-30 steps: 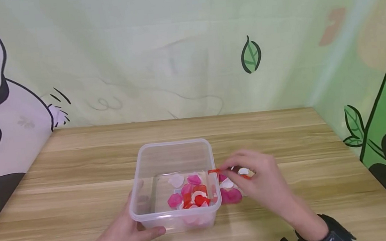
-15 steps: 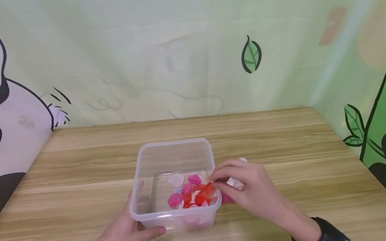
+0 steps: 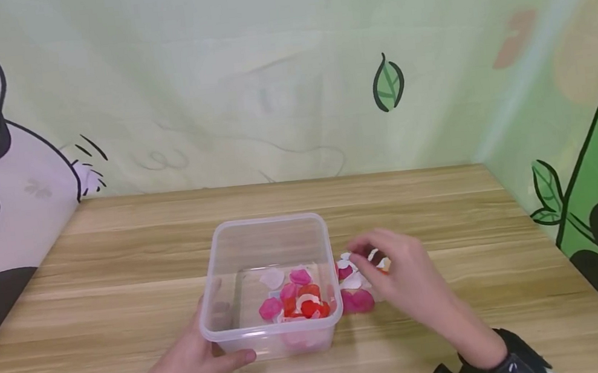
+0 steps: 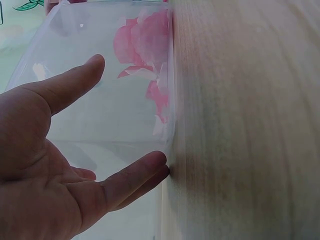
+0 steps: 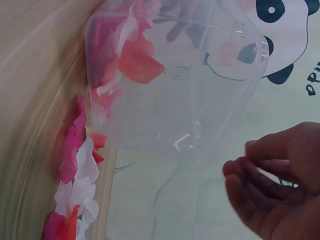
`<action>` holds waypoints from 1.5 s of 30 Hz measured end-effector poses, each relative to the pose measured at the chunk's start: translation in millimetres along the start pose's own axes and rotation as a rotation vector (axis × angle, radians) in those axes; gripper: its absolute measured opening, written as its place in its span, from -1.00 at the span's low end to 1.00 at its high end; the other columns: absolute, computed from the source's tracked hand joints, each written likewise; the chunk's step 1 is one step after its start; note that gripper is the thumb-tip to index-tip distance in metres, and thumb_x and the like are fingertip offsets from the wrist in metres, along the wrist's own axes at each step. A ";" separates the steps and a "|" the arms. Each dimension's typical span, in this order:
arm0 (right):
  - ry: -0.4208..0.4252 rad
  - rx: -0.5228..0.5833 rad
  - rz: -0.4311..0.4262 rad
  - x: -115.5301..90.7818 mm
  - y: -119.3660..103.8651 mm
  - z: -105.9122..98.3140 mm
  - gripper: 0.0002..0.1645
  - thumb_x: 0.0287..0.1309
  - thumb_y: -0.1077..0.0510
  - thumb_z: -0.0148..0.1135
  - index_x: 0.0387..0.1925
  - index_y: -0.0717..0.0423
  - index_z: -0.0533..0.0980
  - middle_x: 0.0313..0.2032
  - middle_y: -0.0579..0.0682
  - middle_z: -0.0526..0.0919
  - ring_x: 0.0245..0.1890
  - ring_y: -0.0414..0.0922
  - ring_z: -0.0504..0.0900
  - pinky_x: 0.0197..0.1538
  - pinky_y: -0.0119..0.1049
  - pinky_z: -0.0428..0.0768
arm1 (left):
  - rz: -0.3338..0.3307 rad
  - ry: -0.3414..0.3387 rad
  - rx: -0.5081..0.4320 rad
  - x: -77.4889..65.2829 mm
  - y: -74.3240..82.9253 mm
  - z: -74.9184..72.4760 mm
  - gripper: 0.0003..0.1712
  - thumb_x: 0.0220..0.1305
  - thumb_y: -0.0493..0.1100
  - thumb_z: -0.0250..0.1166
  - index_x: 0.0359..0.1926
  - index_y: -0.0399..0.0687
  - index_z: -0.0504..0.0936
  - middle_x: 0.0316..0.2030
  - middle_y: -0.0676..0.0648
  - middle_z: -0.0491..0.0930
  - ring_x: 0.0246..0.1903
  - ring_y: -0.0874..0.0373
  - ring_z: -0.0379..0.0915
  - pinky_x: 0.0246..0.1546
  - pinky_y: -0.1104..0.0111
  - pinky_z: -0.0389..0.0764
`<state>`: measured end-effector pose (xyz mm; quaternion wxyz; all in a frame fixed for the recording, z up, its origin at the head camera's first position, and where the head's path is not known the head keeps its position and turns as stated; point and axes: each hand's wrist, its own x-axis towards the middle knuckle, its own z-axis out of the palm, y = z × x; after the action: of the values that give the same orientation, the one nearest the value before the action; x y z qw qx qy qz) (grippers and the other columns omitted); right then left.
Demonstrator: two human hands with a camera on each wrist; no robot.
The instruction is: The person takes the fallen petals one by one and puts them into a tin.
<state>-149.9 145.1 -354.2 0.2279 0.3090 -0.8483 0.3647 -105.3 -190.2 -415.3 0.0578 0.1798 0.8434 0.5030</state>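
Note:
In the head view a clear plastic box [image 3: 212, 293] stands on the table. Pink, red and white artificial flower petals [image 3: 308, 295] lie inside it, mostly toward its right front. My left hand [image 3: 191, 359] rests against the box's left front corner, thumb along the front and fingers at the left side; the left wrist view shows them straight. Right of the box is a pile of loose petals [image 3: 357, 301]. Over this pile hovers my right hand [image 3: 403, 273], fingers loosely bent. The right wrist view shows the right hand [image 5: 270, 175] with nothing between thumb and fingers.
The wood-grain table [image 3: 135, 246] reaches back to a cloth backdrop [image 3: 267, 92] printed with leaves and panda figures. A black strap with a device [image 3: 498, 363] sits on my right wrist.
My right hand carried a red petal over the box's right rim and let it drop inside. It has since moved back right, above the loose petals. The left hand has stayed put.

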 end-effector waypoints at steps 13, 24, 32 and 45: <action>-0.482 -0.209 0.349 -5.7 24.8 8.8 -0.93 0.10 0.32 0.42 -0.36 0.15 0.65 -0.51 -0.16 0.55 -0.46 -0.21 0.49 -0.32 -0.28 0.55 | -0.033 -0.001 0.031 -0.5 2.0 -0.5 0.42 0.08 -0.08 0.63 0.65 0.14 -0.25 0.33 -0.34 0.38 0.24 -0.21 0.40 0.16 0.02 0.53; -0.589 -0.269 0.390 -13.7 35.4 26.5 -0.82 0.08 0.25 0.52 -0.40 0.11 0.60 -0.53 -0.13 0.50 -0.48 -0.19 0.45 -0.35 -0.22 0.52 | -0.027 -0.004 0.018 -0.1 2.6 -0.7 0.41 0.08 -0.08 0.63 0.65 0.03 -0.23 0.43 -0.39 0.25 0.30 -0.31 0.32 0.18 -0.10 0.47; -0.601 -0.331 0.360 -16.0 37.1 26.9 -0.66 0.03 0.26 0.55 -0.54 -0.02 0.48 -0.59 -0.18 0.44 -0.52 -0.19 0.43 -0.41 -0.22 0.47 | -0.018 -0.004 0.017 0.0 1.8 -0.5 0.41 0.08 -0.10 0.63 0.65 0.05 -0.24 0.45 -0.35 0.22 0.30 -0.29 0.33 0.19 -0.09 0.46; -0.567 -0.230 0.388 -8.9 35.7 12.4 -0.66 0.02 0.27 0.55 -0.55 -0.05 0.49 -0.62 -0.20 0.44 -0.55 -0.21 0.40 -0.42 -0.28 0.41 | -0.013 -0.009 0.000 -0.4 0.7 -0.4 0.41 0.09 -0.09 0.63 0.65 0.01 -0.24 0.47 -0.34 0.19 0.31 -0.27 0.31 0.20 -0.10 0.44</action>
<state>-170.3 158.2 -384.5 -0.0564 0.2033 -0.9561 0.2032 -104.9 -190.4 -414.5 0.0649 0.1765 0.8443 0.5018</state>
